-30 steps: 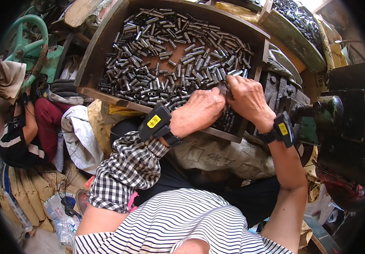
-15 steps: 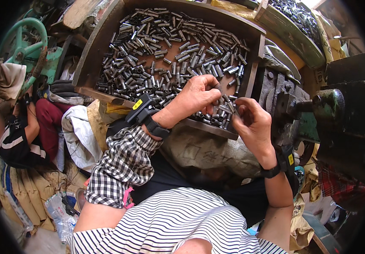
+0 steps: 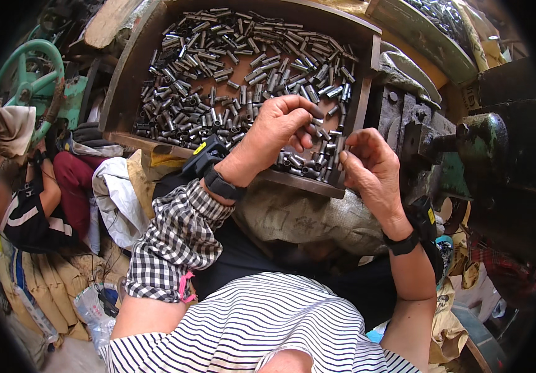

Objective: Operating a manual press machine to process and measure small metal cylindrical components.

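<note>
Many short, dark metal tubes (image 3: 184, 102) lie loose in a wooden tray (image 3: 374, 74) in front of me. My left hand (image 3: 283, 127) is over the tray's near right part, fingers curled and thumb pressed in. A shiny tube end shows by its fingertips, but I cannot tell whether it is held. Across from it, at the tray's near right corner, my right hand (image 3: 372, 171) pinches a narrow metal tube (image 3: 339, 148) between thumb and forefinger. The fingertips of the two hands are a small gap apart.
A black and green machine (image 3: 482, 146) stands close on the right. Another tray (image 3: 426, 40) of metal parts is at the far right. On the left, a person (image 3: 28, 199) sits beside a green handwheel (image 3: 28, 81). A grey sack (image 3: 286, 217) hangs below the tray's near edge.
My hands have moved apart slightly; the left has risen a little away from the right. The tube that was between them is now by the right fingertips. The view has shifted slightly.
</note>
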`<action>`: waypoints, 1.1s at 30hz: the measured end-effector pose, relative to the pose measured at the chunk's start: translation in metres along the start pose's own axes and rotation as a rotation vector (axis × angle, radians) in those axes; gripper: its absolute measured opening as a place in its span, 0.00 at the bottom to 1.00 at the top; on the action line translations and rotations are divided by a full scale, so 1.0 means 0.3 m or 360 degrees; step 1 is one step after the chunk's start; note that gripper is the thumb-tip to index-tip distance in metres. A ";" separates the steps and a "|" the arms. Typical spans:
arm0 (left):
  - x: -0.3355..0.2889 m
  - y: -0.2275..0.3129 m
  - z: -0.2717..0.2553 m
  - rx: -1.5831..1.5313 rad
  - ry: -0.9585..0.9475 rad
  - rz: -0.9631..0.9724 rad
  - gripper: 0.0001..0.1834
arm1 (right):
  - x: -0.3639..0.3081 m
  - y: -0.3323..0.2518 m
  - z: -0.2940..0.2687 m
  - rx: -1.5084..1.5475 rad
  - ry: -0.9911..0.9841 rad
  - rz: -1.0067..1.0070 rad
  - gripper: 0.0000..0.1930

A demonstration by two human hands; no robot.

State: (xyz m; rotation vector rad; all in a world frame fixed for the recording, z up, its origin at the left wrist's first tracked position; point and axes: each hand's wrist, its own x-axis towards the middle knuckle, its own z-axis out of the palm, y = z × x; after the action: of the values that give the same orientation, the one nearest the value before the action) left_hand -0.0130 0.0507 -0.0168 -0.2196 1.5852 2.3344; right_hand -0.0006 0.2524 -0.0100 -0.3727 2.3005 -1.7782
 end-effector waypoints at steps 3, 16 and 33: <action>-0.004 -0.018 0.015 -0.0023 -0.0093 -0.0055 0.09 | 0.006 -0.012 -0.003 -0.0261 -0.0084 -0.0091 0.09; -0.013 -0.032 0.032 0.0378 -0.0109 0.0044 0.09 | 0.013 -0.035 -0.020 0.0512 -0.0115 0.0339 0.08; -0.025 -0.029 0.035 0.0130 -0.0222 -0.0122 0.10 | 0.030 -0.013 -0.020 0.0738 0.0233 0.0194 0.05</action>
State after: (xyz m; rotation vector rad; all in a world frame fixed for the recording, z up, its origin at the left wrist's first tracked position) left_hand -0.0025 0.0622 -0.0183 -0.0950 1.5719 2.1726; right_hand -0.0107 0.2540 -0.0047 -0.0227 1.8593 -2.2519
